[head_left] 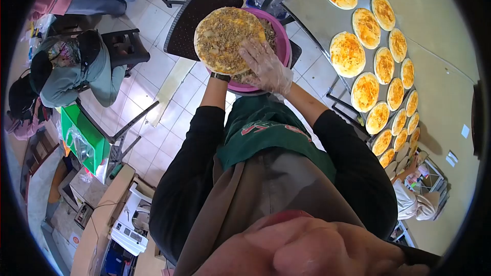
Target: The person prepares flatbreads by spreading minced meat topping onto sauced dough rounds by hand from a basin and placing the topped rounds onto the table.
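Note:
A round flatbread (225, 36) is covered with a crumbly brown minced topping over a yellow-orange layer. It rests on my left hand, which is hidden beneath it; only the left wrist (220, 77) with a dark band shows. My right hand (266, 66), in a clear plastic glove, lies on the right edge of the topping with its fingers stretched out. Below the bread, a pink basin (287, 46) holds more of the brown mixture, partly hidden by the bread and my hand.
Many flatbreads with an orange spread (365, 92) lie in rows on the table (312, 15) to the right. A dark chair (180, 30) stands behind the basin. Other people sit or stand at the left, top and far right. A green tray (84, 145) is at left.

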A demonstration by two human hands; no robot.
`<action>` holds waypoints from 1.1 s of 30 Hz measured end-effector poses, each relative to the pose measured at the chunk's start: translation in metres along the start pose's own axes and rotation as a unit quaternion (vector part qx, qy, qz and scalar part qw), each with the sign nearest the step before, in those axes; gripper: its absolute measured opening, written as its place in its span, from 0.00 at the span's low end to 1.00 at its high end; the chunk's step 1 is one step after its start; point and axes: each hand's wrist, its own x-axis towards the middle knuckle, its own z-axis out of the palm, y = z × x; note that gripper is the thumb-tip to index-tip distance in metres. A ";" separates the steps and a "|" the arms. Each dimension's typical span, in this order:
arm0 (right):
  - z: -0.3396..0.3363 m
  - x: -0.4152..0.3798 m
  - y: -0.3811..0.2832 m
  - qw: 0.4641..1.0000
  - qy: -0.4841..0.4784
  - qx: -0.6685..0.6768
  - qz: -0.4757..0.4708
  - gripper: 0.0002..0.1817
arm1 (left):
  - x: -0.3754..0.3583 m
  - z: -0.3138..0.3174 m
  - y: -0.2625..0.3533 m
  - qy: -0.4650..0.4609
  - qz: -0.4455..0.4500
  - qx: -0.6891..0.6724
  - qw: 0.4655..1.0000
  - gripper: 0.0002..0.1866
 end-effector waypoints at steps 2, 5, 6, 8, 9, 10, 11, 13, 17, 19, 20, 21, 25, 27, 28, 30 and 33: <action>0.012 -0.008 0.000 0.999 -0.014 0.013 -0.038 0.43 | 0.003 0.002 0.002 0.001 -0.004 0.016 1.000 0.37; 0.018 -0.025 0.002 0.998 0.014 0.021 -0.057 0.44 | 0.009 0.010 -0.003 0.000 -0.025 0.034 0.999 0.38; 0.012 -0.026 0.001 0.998 -0.019 0.022 -0.052 0.44 | 0.010 0.013 -0.004 0.000 -0.032 0.040 0.999 0.38; 0.007 -0.033 0.005 0.998 -0.026 0.054 -0.037 0.42 | 0.014 0.019 -0.013 0.003 -0.051 0.051 0.997 0.38; 0.004 -0.040 0.011 0.998 -0.020 0.050 -0.029 0.42 | 0.019 0.023 -0.021 0.002 -0.061 0.057 0.996 0.38; 0.000 -0.049 0.019 0.999 0.020 0.039 0.015 0.42 | 0.026 0.027 -0.033 0.001 -0.073 0.063 0.995 0.39; -0.007 -0.061 0.024 0.996 0.059 0.031 0.061 0.41 | 0.033 0.032 -0.046 0.002 -0.083 0.066 0.994 0.39; -0.020 -0.090 0.028 0.928 0.220 0.175 0.246 0.32 | 0.050 0.036 -0.075 0.004 -0.106 0.077 0.991 0.39; 0.014 -0.189 0.089 0.508 0.431 0.521 0.533 0.31 | 0.095 0.061 -0.161 0.002 -0.148 0.098 0.984 0.40; 0.026 -0.244 0.126 0.265 0.446 0.599 0.610 0.44 | 0.124 0.070 -0.203 0.008 -0.157 0.119 0.980 0.40; 0.019 -0.257 0.137 0.222 0.461 0.633 0.581 0.47 | 0.139 0.074 -0.224 0.012 -0.156 0.139 0.978 0.41; 0.014 -0.268 0.145 0.179 0.473 0.665 0.550 0.50 | 0.149 0.078 -0.240 0.017 -0.153 0.160 0.975 0.41; 0.005 -0.292 0.174 0.141 0.501 0.743 0.421 0.54 | 0.159 0.076 -0.268 0.045 -0.132 0.233 0.963 0.41; -0.002 -0.285 0.174 0.064 0.518 0.750 0.406 0.55 | 0.139 0.066 -0.257 0.163 -0.118 0.001 0.980 0.48; -0.007 -0.282 0.169 0.077 0.513 0.746 0.417 0.55 | 0.126 0.075 -0.259 0.162 -0.117 0.005 0.980 0.48; -0.008 -0.285 0.167 0.058 0.521 0.750 0.403 0.53 | 0.107 0.092 -0.262 0.203 -0.100 0.085 0.970 0.53; 0.003 -0.286 0.172 0.043 0.519 0.690 0.502 0.47 | 0.122 0.088 -0.265 0.169 -0.114 0.048 0.978 0.53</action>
